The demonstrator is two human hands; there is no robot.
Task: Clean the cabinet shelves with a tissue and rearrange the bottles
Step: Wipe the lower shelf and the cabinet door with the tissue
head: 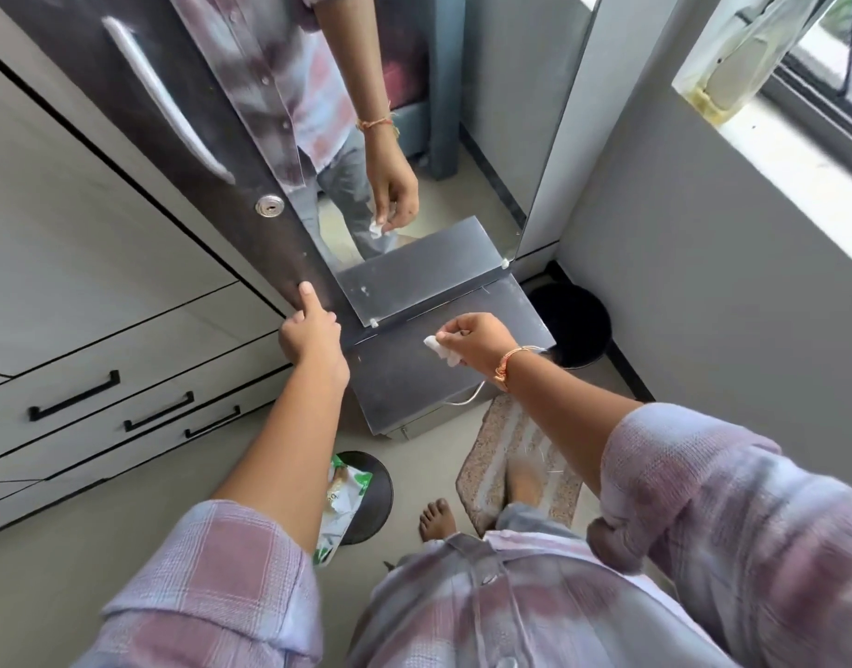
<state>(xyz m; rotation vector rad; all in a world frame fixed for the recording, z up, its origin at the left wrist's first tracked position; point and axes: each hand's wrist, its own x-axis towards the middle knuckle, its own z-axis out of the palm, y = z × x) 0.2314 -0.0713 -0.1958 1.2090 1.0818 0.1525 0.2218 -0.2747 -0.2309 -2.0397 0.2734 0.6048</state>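
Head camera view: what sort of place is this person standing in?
Most likely a bedroom or dressing corner in a home. The signs are a dark wardrobe door with a silver handle, a tall mirror next to it, white drawers with black bar handles, and a striped woven floor mat.

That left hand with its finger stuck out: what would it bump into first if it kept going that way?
The dark cabinet door. The left hand's index fingertip seems to be touching it now, near its edge, though depth is hard to judge from this one view.
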